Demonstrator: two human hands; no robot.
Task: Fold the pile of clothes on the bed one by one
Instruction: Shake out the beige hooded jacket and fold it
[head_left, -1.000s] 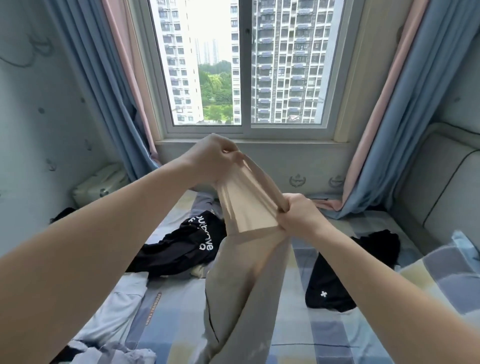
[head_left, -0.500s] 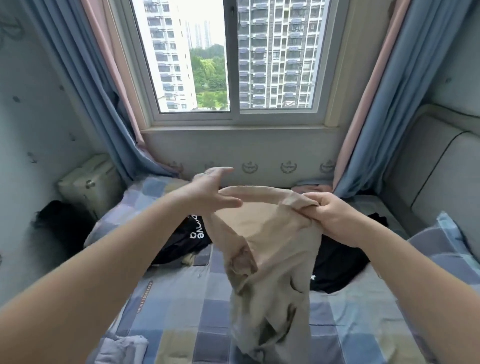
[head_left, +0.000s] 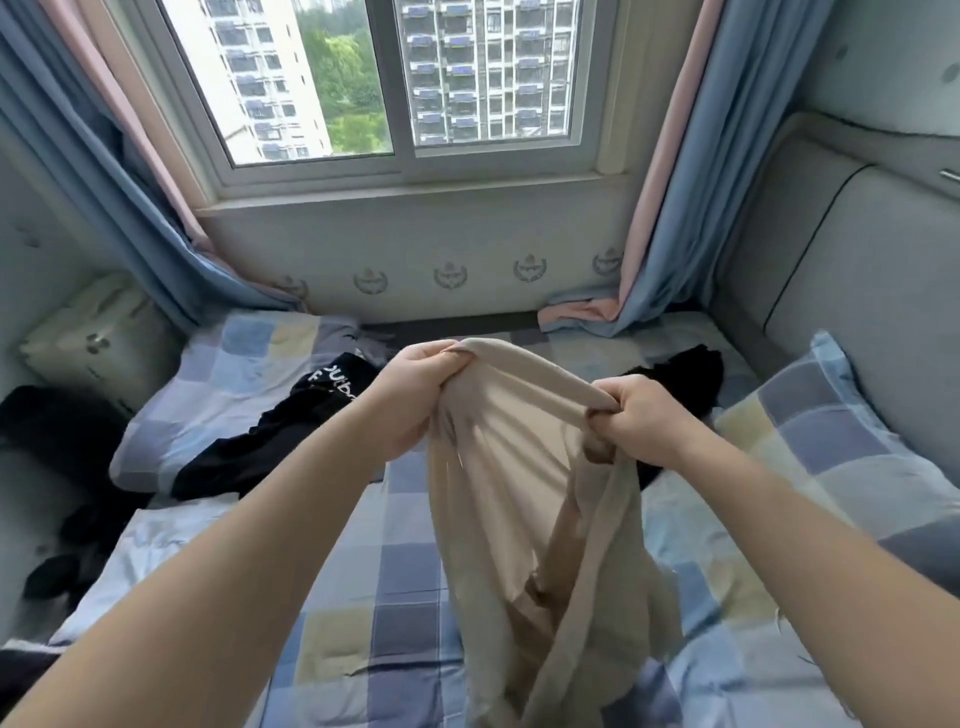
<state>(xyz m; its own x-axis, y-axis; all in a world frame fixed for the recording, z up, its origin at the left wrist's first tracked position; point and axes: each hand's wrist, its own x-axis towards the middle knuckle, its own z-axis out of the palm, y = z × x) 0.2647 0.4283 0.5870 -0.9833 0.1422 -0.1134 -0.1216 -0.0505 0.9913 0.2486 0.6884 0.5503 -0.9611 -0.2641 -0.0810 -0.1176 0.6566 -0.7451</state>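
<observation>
A beige garment (head_left: 524, 499) hangs in the air over the checked bed (head_left: 374, 587). My left hand (head_left: 415, 400) grips its top edge on the left, fingers curled into the cloth. My right hand (head_left: 641, 421) grips the same edge on the right, with bunched fabric in the fist. The cloth droops between and below both hands down to the sheet. A black garment with white lettering (head_left: 275, 441) lies on the bed behind my left arm. Another black garment (head_left: 680, 379) lies behind my right hand, partly hidden.
A checked pillow (head_left: 852, 452) lies at the right against a grey padded headboard (head_left: 857, 291). Dark items (head_left: 57, 426) and a pale case (head_left: 98, 338) sit at the left. Blue and pink curtains (head_left: 670, 218) frame the window ahead. Pale cloth (head_left: 161, 540) lies at the bed's left edge.
My left hand, open half a second ago, now grips the garment's top edge. Both hands have dropped lower, and the view has tilted down toward the bed.
</observation>
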